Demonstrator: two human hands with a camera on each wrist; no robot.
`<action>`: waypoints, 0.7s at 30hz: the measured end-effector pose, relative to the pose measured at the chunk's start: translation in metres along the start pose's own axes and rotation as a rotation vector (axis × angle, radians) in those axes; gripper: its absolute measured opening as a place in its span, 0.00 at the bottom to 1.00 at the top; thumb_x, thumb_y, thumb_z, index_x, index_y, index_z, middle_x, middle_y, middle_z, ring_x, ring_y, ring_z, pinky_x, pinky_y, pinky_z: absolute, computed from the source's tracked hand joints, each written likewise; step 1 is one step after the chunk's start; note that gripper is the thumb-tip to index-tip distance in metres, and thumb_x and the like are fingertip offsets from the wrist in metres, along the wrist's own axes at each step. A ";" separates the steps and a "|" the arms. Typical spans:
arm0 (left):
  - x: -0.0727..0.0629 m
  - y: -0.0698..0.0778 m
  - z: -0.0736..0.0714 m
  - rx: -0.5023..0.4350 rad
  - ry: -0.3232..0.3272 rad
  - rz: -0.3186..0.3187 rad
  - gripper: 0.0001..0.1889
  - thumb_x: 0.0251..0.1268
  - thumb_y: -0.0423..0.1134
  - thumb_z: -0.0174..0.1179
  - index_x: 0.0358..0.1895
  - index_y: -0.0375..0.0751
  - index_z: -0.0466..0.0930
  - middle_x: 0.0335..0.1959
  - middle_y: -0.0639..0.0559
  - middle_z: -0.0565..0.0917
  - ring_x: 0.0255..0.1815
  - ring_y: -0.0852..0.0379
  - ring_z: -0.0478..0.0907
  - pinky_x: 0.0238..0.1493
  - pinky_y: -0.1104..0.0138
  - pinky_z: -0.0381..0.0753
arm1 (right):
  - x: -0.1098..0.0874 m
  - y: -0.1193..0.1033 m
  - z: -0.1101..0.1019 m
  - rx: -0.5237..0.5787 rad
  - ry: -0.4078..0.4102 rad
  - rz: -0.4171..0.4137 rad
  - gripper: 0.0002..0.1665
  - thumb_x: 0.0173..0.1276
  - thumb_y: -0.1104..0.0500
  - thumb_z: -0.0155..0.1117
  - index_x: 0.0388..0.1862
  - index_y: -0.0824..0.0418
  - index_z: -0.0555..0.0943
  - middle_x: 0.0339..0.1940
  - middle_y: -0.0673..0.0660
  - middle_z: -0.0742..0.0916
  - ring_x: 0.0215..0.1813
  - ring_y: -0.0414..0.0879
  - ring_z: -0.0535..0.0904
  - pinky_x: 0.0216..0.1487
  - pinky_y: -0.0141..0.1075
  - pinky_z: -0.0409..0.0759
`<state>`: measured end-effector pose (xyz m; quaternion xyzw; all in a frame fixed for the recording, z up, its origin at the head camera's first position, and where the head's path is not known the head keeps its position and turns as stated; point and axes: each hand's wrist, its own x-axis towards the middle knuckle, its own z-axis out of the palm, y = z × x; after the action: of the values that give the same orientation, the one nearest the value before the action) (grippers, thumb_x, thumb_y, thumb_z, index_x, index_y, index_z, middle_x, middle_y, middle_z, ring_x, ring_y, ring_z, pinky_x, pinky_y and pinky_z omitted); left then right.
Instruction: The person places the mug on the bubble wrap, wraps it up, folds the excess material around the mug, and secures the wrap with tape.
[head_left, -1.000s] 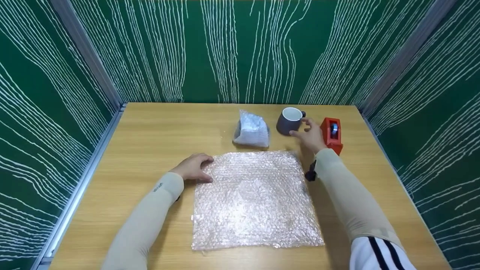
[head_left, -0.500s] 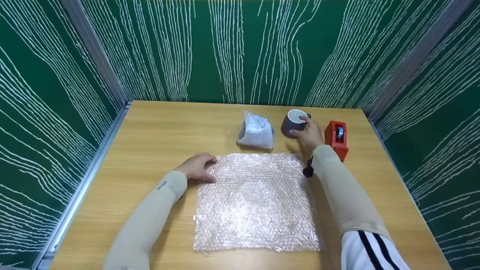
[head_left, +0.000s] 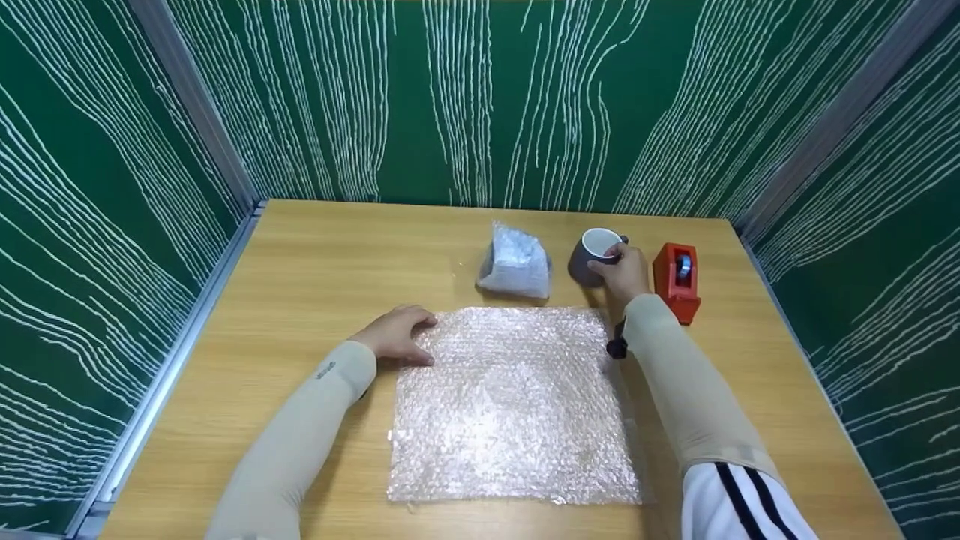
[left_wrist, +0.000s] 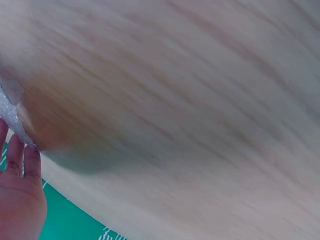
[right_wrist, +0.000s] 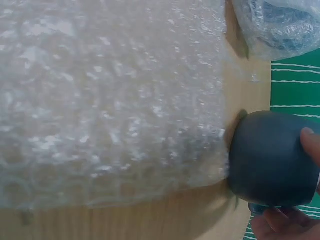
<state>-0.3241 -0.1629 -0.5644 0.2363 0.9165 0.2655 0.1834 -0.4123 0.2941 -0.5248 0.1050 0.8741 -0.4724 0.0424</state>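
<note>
Mug (head_left: 592, 257), head view: upright at table's (head_left: 315, 255) far right, mouth up, long axis vertical, handle toward tape dispenser (head_left: 677, 280); gripped by right hand (head_left: 626, 271), fingers curled round the side. Left hand (head_left: 395, 334) flat on bubble wrap (head_left: 510, 405) edge.

Left wrist: straight fingers (left_wrist: 20, 165), nothing held.

Right wrist: mug (right_wrist: 272, 157) beside wrap's corner; could slip or knock the wrapped bundle (right_wrist: 277, 25) if swung carelessly.
</note>
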 end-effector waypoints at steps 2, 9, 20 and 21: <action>-0.001 0.001 -0.001 0.009 0.007 0.006 0.43 0.59 0.52 0.82 0.75 0.39 0.76 0.75 0.44 0.79 0.81 0.41 0.69 0.88 0.49 0.63 | 0.001 0.003 0.000 0.025 0.001 0.022 0.25 0.76 0.55 0.74 0.63 0.65 0.75 0.74 0.68 0.77 0.73 0.60 0.71 0.84 0.56 0.71; -0.001 0.002 -0.002 -0.001 0.018 0.005 0.43 0.58 0.52 0.83 0.75 0.39 0.77 0.76 0.44 0.78 0.82 0.40 0.68 0.88 0.49 0.62 | -0.004 0.008 0.000 0.008 0.001 0.045 0.29 0.74 0.54 0.76 0.63 0.66 0.74 0.73 0.67 0.76 0.74 0.61 0.71 0.83 0.55 0.72; 0.001 0.002 0.001 0.007 0.025 0.014 0.42 0.56 0.51 0.84 0.73 0.38 0.78 0.74 0.43 0.79 0.80 0.40 0.70 0.87 0.50 0.63 | -0.012 0.015 -0.002 0.024 0.048 -0.029 0.60 0.69 0.51 0.81 0.86 0.60 0.52 0.85 0.67 0.67 0.84 0.63 0.65 0.87 0.60 0.64; 0.001 0.002 0.002 0.007 0.025 0.018 0.42 0.56 0.50 0.84 0.72 0.38 0.78 0.74 0.43 0.80 0.80 0.40 0.70 0.87 0.50 0.64 | -0.011 0.016 -0.002 0.026 0.053 -0.034 0.62 0.68 0.50 0.82 0.88 0.60 0.51 0.85 0.67 0.67 0.84 0.63 0.65 0.87 0.60 0.63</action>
<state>-0.3235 -0.1602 -0.5649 0.2420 0.9175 0.2666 0.1689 -0.3976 0.3032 -0.5348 0.1029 0.8703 -0.4816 0.0098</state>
